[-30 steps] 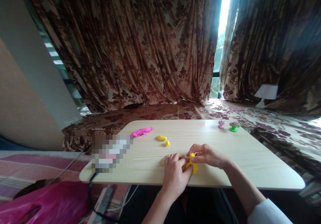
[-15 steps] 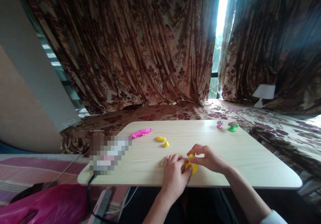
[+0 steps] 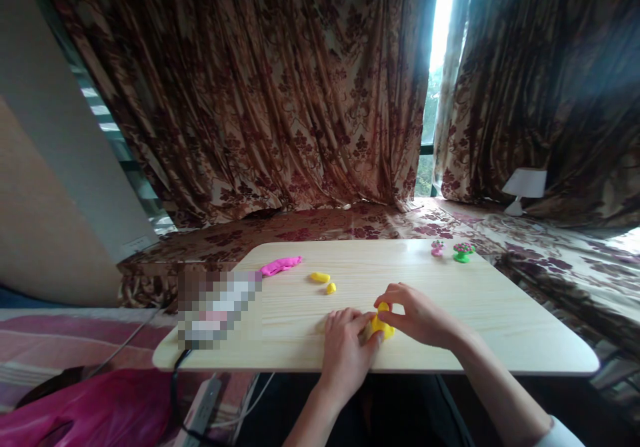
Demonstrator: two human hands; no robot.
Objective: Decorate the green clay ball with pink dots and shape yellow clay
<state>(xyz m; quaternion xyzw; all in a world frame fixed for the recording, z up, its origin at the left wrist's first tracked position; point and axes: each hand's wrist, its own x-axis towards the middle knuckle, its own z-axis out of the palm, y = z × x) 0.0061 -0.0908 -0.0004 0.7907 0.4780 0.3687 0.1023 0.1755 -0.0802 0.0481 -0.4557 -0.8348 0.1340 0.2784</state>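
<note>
Near the table's front edge, a yellow modelling clay piece (image 3: 383, 327) has a broad lower part and a knob standing on top. My left hand (image 3: 349, 341) grips its lower part from the left, with thumb and index finger around it. From the right, my right hand (image 3: 417, 313) pinches the upper knob between thumb and fingers. Farther back lie a short yellow clay roll (image 3: 321, 277) and a small yellow clay lump (image 3: 331, 288), apart from both hands. A long pink clay piece (image 3: 281, 266) rests toward the far left.
On the pale wooden table (image 3: 480, 320), a pink clay figure (image 3: 437, 248) and a green clay figure (image 3: 463, 252) with dotted tops stand at the back right. A blurred-out object (image 3: 220, 310) covers the left side. A white lamp (image 3: 524, 187) stands beyond the table.
My right hand has shifted slightly, and the knob of the yellow clay now shows more upright above the lower part. My left hand has stayed nearly in place.
</note>
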